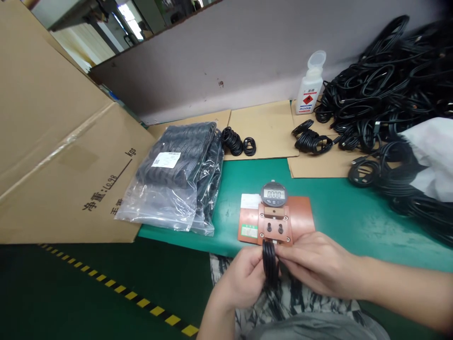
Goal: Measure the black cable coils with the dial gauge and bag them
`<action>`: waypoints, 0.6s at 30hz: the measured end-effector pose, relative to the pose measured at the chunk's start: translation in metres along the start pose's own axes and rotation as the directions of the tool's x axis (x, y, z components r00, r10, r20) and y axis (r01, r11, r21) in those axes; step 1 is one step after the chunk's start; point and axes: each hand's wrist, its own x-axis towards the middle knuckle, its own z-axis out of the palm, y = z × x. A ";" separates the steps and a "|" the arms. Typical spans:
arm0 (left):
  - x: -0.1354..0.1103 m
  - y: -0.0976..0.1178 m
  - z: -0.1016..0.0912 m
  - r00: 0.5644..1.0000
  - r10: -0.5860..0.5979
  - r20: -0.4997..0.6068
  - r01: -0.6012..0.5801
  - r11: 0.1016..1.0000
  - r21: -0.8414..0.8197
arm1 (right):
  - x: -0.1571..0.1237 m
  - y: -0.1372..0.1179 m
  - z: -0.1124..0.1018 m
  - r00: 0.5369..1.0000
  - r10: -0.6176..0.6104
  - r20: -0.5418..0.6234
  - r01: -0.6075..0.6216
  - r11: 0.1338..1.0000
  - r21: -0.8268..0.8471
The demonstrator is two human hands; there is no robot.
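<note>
A coiled black cable (pixel 270 263) is held upright between my two hands at the table's near edge. My left hand (pixel 246 274) is closed round the coil's left side. On the other side, my right hand (pixel 314 262) pinches near the coil's top right; its fingertips are partly hidden. Just beyond the coil sits an orange-brown test fixture (pixel 299 215). A round digital gauge (pixel 274 194) on it reads 0.000. The top of the coil is close to the fixture's front end; whether a plug sits in it I cannot tell.
At the left lie clear plastic bags (pixel 177 165) of coiled cables beside a large cardboard box (pixel 71 141). Small cable coils (pixel 232 141) rest on cardboard at the back. A white bottle (pixel 310 87) stands before a big heap of black cables (pixel 389 89) on the right.
</note>
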 end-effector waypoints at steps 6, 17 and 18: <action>-0.001 -0.004 -0.001 1.000 -0.023 0.003 0.023 1.000 -0.007 | -0.003 0.000 0.001 1.000 -0.014 -0.012 0.014 0.999 -0.040; -0.005 -0.014 0.003 0.992 -0.119 -0.033 0.113 0.985 -0.129 | -0.002 0.002 0.002 1.000 -0.015 -0.024 0.014 0.999 -0.032; -0.005 -0.015 0.003 0.991 -0.132 -0.031 0.127 0.981 -0.145 | -0.002 0.002 0.002 1.000 -0.014 -0.024 0.013 1.000 -0.027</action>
